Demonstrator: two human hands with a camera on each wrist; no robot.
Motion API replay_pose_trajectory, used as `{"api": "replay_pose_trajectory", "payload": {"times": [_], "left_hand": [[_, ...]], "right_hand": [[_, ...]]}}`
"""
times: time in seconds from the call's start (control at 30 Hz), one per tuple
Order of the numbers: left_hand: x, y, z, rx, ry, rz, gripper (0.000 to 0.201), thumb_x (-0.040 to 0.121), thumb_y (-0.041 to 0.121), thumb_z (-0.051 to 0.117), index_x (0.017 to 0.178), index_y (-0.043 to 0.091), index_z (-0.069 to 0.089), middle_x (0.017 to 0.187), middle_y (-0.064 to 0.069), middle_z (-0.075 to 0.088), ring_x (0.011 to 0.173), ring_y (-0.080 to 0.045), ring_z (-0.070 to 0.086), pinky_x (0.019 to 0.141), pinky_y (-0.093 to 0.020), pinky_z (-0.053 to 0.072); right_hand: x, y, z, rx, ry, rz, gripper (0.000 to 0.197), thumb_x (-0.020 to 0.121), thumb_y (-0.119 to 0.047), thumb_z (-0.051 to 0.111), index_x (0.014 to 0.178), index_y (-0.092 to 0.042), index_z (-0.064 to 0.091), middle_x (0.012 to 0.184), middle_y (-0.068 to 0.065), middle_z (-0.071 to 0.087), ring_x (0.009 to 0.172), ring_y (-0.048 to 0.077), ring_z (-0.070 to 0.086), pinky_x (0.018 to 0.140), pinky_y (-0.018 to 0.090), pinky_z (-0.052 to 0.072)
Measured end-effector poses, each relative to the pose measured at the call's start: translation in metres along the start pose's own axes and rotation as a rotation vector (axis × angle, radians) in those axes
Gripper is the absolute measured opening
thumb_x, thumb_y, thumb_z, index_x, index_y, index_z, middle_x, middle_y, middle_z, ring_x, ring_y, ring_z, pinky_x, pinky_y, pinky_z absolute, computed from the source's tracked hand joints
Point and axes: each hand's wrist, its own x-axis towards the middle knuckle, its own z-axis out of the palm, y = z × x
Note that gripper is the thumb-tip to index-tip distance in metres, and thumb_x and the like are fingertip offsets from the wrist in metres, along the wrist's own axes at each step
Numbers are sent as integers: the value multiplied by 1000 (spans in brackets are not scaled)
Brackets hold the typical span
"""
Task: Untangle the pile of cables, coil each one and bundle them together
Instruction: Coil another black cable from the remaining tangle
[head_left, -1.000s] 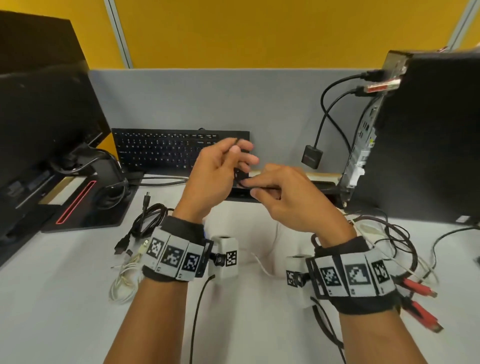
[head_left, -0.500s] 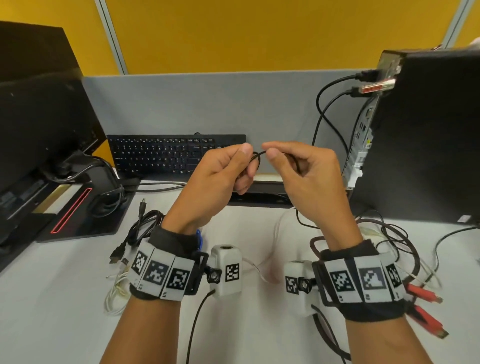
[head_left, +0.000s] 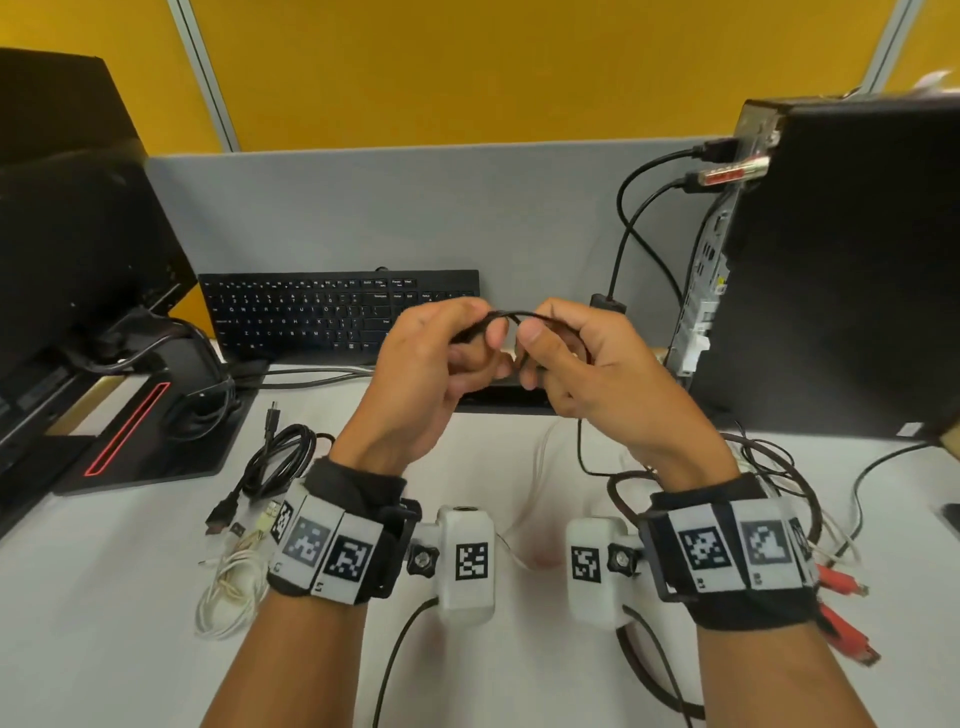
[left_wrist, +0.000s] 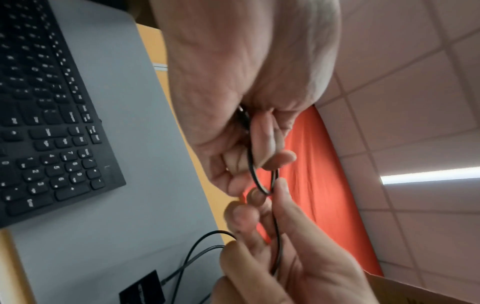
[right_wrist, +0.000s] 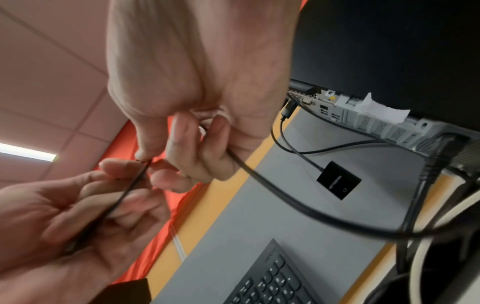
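both hands are raised above the desk (head_left: 156, 649) in front of the keyboard (head_left: 311, 317), the left hand (head_left: 431, 374) and the right hand (head_left: 587, 374) each pinching the same thin black cable (head_left: 511, 315) (a small loop arcs between them). the rest trails down toward the tangle of cables (head_left: 769, 467) on the right.

Right hand (right_wrist: 197, 115) pinches thin black cable (right_wrist: 272, 189); left hand (right_wrist: 78, 218) holds its other stretch. Keyboard (right_wrist: 272, 281) along desk's bottom edge.
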Motion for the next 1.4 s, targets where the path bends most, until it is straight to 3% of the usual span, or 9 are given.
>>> {"api": "replay_pose_trajectory", "payload": {"times": [0.2,0.33,0.4,0.5,0.7,0.9,1.07,1.23,1.4], "left_hand": [[4,-5,-8,175,69,-153,36,102,6,33,79,6,61,54,3,33,46,-10,31,53,-26,39],[3,-12,-7,417,61,-192,38,102,7,38,78,6,67,53,-1,50,55,-15,42,59,-23,39],[4,-13,-7,437,81,-202,39,101,9,39,76,7,69,54,-4,51,57,-18,44,66,-33,39],[3,-11,-8,430,81,-203,37,101,11,41,76,4,68,58,-9,49,58,-20,44,73,-42,36],[-1,-3,-11,449,-62,-184,39,109,15,36,76,12,57,51,1,43,74,-21,71,82,-37,40],[-2,3,-19,475,-27,-91,38,110,14,37,75,12,53,56,-3,40,61,-15,56,79,-32,46],[-4,7,-9,126,-62,-132,37,109,15,33,76,12,47,52,9,28,46,-10,28,58,-25,44],[-3,11,-4,-231,-169,-355,37,101,29,41,66,21,41,55,10,17,44,-7,10,37,-18,16],[-6,17,-11,-304,-228,-424,42,98,36,41,58,23,39,52,9,16,42,-7,8,34,-16,18]], "right_hand": [[-4,7,-16,73,273,-45,23,101,-24,62,91,-6,71,62,-18,56,52,1,42,53,15,36],[-1,4,-8,-178,295,-99,20,102,-21,61,102,-12,79,75,-27,68,71,-5,63,68,7,43],[-1,4,-5,-277,228,-52,18,101,-23,63,106,-20,80,86,-25,70,86,-7,65,78,6,44],[0,4,-2,-415,164,-34,17,100,-26,65,106,-30,80,72,-17,58,74,1,54,69,12,40],[1,4,4,-432,182,2,28,104,-36,55,129,-35,69,87,-2,64,81,4,56,76,18,45],[4,9,8,-263,159,38,34,105,-33,55,75,-18,62,62,-14,49,58,1,42,60,20,37],[7,12,7,-148,121,45,48,103,-48,48,79,-6,52,57,-14,37,50,4,32,52,21,30],[4,11,5,-69,114,-41,30,100,-38,59,72,-26,63,58,-15,40,56,8,33,55,24,30],[3,9,6,55,120,-90,9,87,-25,80,87,-17,76,67,-1,61,65,10,54,68,33,54]]}}
